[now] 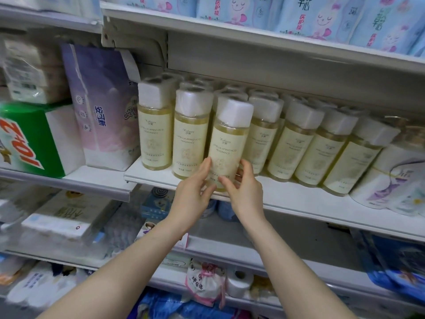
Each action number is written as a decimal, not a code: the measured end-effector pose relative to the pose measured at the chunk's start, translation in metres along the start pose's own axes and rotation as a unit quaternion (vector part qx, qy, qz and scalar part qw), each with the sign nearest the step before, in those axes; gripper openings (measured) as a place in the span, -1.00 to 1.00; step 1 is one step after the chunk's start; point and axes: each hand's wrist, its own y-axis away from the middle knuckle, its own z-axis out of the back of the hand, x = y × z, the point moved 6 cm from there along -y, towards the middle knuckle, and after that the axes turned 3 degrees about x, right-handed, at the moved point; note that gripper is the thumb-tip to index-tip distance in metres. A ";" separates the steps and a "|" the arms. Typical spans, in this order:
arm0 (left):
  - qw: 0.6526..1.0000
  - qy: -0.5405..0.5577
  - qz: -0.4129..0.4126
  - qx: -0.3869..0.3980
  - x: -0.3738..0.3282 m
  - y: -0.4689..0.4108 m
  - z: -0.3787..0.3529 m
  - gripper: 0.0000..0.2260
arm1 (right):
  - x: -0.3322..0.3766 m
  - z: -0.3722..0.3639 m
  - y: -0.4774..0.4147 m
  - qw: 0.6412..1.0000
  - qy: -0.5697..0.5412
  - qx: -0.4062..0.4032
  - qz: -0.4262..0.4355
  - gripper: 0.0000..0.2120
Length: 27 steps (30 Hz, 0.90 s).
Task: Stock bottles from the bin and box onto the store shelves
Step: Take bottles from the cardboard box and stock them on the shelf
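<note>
Both hands hold 1 clear plastic bottle of pale yellow liquid (226, 143), capped in white, labelled in cream and shrink-wrapped, at the front edge of the white metal shelf (299, 204). The left hand (193, 196) curls round the bottle's lower left side with its thumb lying up the front of the label. The right hand (247, 194) curls round the lower right side, its thumb across the front near the base. The bottle stands between the 2 hands, its top leaning slightly to the right. The fingers hide its base, so I cannot tell whether it rests on the shelf. On the shelf behind and to both sides stand the matching bottles (293, 146), packed in rows, 2 in front toward the shelf's left end and more leaning toward its right end. Just beyond the shelf's left end stands a purple-and-pink soft pack (101, 107), and further left a green-and-white carton (30, 139). Above the shelf lie pale blue printed packs (322, 14).
</note>
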 end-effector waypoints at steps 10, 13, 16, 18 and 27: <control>0.999 -0.032 0.018 0.011 0.008 -0.014 -0.008 -0.31 | 0.001 -0.002 -0.017 1.000 0.030 0.004 0.001 -0.41; 0.999 -0.033 0.027 0.003 0.005 -0.013 -0.008 -0.30 | 0.001 -0.002 -0.019 1.000 0.027 0.009 0.004 -0.40; 0.999 -0.032 0.043 -0.001 0.001 -0.009 -0.010 -0.29 | -0.001 0.001 -0.018 0.999 0.018 0.026 0.002 -0.40; 0.998 -0.044 0.048 -0.014 -0.003 -0.005 -0.011 -0.31 | -0.003 0.005 -0.016 0.999 0.015 0.039 0.009 -0.41; 0.990 -0.077 0.009 -0.122 -0.033 0.029 -0.044 -0.61 | -0.032 0.057 0.014 0.997 0.018 0.051 0.054 -0.54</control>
